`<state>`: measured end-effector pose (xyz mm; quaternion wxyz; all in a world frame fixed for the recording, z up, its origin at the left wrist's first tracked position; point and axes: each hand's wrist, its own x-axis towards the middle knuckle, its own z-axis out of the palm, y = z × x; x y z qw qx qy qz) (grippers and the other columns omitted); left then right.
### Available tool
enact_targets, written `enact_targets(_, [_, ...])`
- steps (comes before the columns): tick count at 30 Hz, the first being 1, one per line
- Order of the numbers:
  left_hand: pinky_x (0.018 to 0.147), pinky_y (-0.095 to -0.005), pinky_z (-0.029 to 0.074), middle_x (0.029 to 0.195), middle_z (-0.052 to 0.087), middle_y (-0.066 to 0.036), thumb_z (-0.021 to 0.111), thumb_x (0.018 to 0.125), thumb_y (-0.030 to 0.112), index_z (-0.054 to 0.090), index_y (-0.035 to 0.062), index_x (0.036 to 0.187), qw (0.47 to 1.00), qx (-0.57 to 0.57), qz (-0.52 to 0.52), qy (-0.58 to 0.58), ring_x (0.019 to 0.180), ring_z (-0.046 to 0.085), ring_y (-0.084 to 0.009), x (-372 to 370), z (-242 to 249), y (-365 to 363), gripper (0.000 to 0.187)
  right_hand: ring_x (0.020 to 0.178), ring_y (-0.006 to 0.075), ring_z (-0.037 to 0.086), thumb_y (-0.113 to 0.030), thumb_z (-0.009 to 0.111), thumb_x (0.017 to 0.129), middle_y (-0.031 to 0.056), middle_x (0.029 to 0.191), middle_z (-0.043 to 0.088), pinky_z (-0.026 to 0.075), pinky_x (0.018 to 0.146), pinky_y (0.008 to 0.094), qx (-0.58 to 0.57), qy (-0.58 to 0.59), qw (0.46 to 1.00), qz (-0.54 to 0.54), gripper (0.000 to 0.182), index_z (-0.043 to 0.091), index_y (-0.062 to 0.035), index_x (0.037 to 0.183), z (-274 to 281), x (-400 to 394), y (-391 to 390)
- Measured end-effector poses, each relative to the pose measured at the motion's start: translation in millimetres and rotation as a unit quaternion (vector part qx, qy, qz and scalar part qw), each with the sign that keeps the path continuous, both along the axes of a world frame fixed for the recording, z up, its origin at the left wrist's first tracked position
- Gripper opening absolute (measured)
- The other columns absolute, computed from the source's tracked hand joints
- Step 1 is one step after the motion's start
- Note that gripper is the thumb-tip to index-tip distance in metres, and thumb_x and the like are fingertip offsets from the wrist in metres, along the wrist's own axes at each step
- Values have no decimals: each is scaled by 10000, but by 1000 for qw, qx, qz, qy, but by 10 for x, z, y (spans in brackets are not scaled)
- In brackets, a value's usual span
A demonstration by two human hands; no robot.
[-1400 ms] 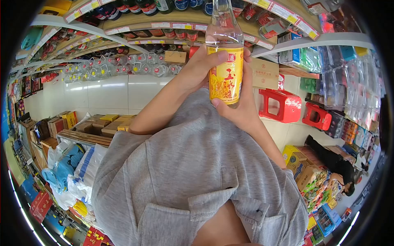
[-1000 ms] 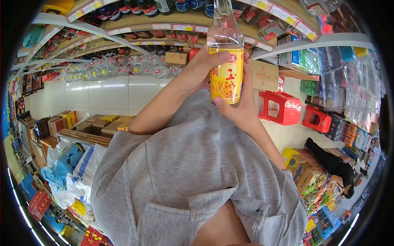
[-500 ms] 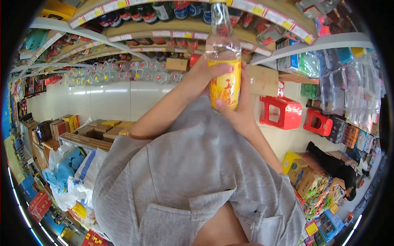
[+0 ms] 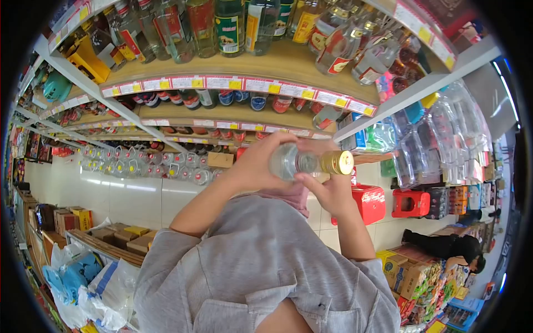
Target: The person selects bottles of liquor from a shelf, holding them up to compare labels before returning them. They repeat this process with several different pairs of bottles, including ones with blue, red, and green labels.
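Observation:
In front of my chest I hold a clear glass bottle [image 4: 286, 161] with a gold cap [image 4: 337, 162]. The bottle is tipped so the cap points to the right and up toward the camera. My left hand [image 4: 256, 165] wraps round the bottle's left side. My right hand [image 4: 334, 195] grips it from the right, the thumb near the shoulder below the cap. Its label is turned out of sight. Just beyond, a wooden shelf [image 4: 233, 66] carries several upright liquor bottles [image 4: 230, 28] with green, red and yellow labels.
Price tags [image 4: 222, 83] line the shelf edges. Red plastic stools [image 4: 411, 203] stand on the tiled floor at right. Large clear jugs [image 4: 133, 166] are lined up at left, near cardboard boxes [image 4: 125, 240] and plastic bags [image 4: 111, 288]. A person in black [image 4: 444, 246] is at far right.
The bottle has turned from upright, yellow label facing me, to tipped with its cap toward me and right. Both hands stay on it. The view now takes in more of the upper shelf.

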<state>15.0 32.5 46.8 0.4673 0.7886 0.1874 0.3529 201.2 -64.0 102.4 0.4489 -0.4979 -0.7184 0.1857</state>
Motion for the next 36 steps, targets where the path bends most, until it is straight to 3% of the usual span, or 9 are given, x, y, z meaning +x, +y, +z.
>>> enact_targets(2, [948, -395, 503, 1234, 617, -124, 903, 574, 164, 545, 96, 1268, 996, 68, 38, -32, 1160, 611, -310, 87, 133, 177, 784, 1151, 298, 592, -132, 823, 772, 129, 1201, 642, 470, 975, 416, 32, 0, 999, 5, 470, 638, -20, 1189, 148, 43, 134])
enact_targets(6, [935, -400, 512, 1226, 599, -130, 895, 629, 147, 561, 76, 1265, 940, 241, 208, -122, 1147, 602, -324, 348, 487, 577, 722, 1157, 275, 593, -85, 798, 800, 125, 1205, 641, 476, 969, 410, 235, -155, 955, -90, 439, 627, -22, 1199, 416, 74, 506])
enact_targets(11, [909, -432, 522, 1212, 598, -134, 870, 721, 187, 569, 51, 1262, 907, 318, 253, -110, 1125, 599, -346, 626, 581, 1075, 634, 1044, 339, 604, -92, 789, 817, 155, 1149, 642, 489, 901, 408, 243, -29, 962, -124, 438, 629, -29, 1220, 526, 206, 1137])
enact_targets(12, [897, -393, 525, 1227, 610, -134, 856, 753, 213, 565, 50, 1302, 898, 345, 254, -103, 1089, 619, -317, 653, 586, 1191, 642, 1038, 340, 602, -107, 780, 836, 156, 1142, 640, 488, 896, 408, 236, -22, 963, -126, 424, 628, -29, 1224, 537, 256, 1243])
enact_targets(15, [920, -452, 510, 1191, 604, -151, 848, 771, 278, 548, 30, 1278, 921, 292, 251, -66, 1115, 602, -365, 717, 563, 1358, 639, 1045, 208, 651, -113, 732, 915, 119, 1223, 633, 529, 864, 340, 214, -54, 965, -139, 395, 599, -16, 1274, 571, 369, 1475])
enact_targets(16, [916, -458, 510, 1191, 602, -160, 844, 776, 285, 545, 26, 1278, 924, 284, 250, -56, 1117, 600, -373, 736, 563, 1395, 639, 1012, 209, 659, -139, 730, 919, 117, 1204, 634, 524, 846, 327, 248, -71, 955, -146, 379, 614, -30, 1263, 554, 386, 1540])
enact_targets(20, [910, -475, 510, 1197, 600, -200, 826, 796, 299, 535, 13, 1291, 929, 264, 256, -40, 1127, 595, -402, 849, 553, 1534, 641, 964, 359, 584, -205, 757, 880, 183, 1055, 621, 467, 824, 425, 226, -39, 960, -162, 383, 620, 0, 1173, 538, 382, 1670])
enact_targets(29, [847, -488, 538, 1155, 632, -249, 820, 795, 342, 576, -22, 1263, 925, 249, 286, -28, 1027, 640, -439, 986, 565, 1641, 641, 863, 440, 635, -312, 716, 917, 258, 991, 659, 485, 754, 476, 150, -114, 954, -232, 436, 605, 41, 1148, 748, 433, 1891])
enact_targets(36, [813, -510, 532, 1142, 626, -281, 807, 805, 318, 583, -40, 1221, 931, 212, 298, 10, 983, 637, -473, 1048, 654, 1713, 593, 961, 468, 663, -328, 691, 927, 286, 1037, 692, 531, 829, 500, 211, -132, 936, -248, 473, 595, 27, 1224, 790, 452, 2227])
